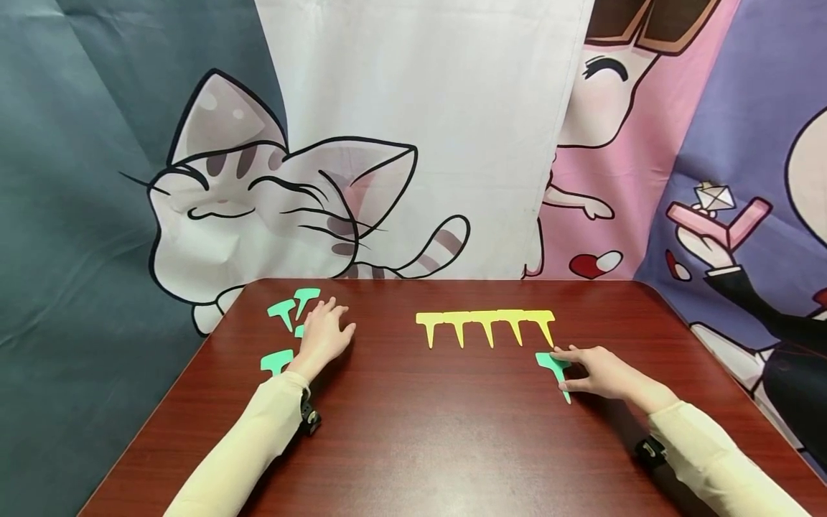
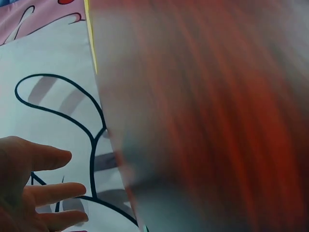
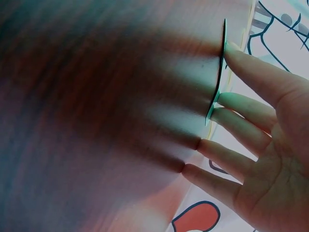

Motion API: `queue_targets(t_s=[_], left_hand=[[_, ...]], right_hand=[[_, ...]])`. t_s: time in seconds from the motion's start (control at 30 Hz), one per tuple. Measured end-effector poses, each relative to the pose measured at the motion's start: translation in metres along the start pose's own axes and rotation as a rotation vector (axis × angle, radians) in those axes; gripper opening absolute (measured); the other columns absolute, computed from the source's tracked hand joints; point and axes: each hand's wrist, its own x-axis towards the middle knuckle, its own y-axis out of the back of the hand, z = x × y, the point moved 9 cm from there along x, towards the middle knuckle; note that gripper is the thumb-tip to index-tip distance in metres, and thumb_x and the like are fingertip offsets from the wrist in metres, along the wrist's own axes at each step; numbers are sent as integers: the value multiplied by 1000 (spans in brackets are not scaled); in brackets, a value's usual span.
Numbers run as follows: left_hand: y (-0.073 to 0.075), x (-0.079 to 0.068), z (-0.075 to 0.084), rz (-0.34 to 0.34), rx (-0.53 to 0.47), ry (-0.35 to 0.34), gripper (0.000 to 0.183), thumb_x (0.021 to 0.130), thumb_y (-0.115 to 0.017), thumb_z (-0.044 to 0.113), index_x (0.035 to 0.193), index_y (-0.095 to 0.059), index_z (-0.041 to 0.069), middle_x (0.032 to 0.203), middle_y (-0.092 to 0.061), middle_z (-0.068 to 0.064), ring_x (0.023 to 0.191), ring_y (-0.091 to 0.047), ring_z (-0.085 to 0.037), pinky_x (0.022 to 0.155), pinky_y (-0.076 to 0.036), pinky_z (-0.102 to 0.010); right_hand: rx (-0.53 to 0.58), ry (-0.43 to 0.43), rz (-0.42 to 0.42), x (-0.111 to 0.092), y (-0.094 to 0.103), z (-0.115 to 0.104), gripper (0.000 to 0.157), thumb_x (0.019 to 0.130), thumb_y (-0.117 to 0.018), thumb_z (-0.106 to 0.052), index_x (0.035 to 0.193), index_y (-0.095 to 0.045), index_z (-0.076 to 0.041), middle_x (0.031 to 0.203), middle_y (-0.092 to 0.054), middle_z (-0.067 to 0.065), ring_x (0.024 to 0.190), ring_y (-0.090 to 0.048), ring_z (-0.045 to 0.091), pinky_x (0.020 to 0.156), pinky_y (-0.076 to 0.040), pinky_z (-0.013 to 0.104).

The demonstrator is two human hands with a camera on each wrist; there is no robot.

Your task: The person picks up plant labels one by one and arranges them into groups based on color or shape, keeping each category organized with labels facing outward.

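Note:
My right hand point(image 1: 601, 370) rests its fingertips on a green T-shaped plant label point(image 1: 553, 362) at the right of the table. In the right wrist view the thumb point(image 3: 258, 70) touches one end of that label and two straight fingers touch the other, while the remaining fingertips reach the tabletop. My left hand point(image 1: 326, 334), fingers spread and holding nothing, hovers at the left beside several green plant labels point(image 1: 281, 311), partly covering one of them. Just beyond the right hand, several yellow T-shaped plant labels point(image 1: 484, 317) lie side by side in a row, stems toward me.
The dark red wooden table point(image 1: 439, 438) ends at the back against a hanging cloth point(image 1: 420, 86) printed with cartoon figures. Another green label point(image 1: 276, 361) lies near the left forearm. A dark device sits on each wrist.

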Motion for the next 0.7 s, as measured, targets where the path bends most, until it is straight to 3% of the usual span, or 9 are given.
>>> queue_targets(t_s=[0.23, 0.7], left_hand=[[7, -8, -21, -17, 37, 4, 44, 90, -60, 24, 126, -58, -1, 146, -35, -28, 138, -25, -46, 111, -20, -62], [11, -15, -62, -122, 88, 121, 50, 86, -65, 21, 128, -53, -4, 147, -30, -32, 138, -19, -50, 110, -18, -65]], right_hand=[[8, -18, -8, 1, -1, 2, 59, 77, -76, -32, 126, -61, -2, 126, -61, 18, 117, -55, 43, 88, -49, 52], [25, -25, -8, 0, -2, 4, 61, 77, -76, -35, 126, -61, -2, 127, -61, 17, 117, -55, 42, 89, -49, 52]])
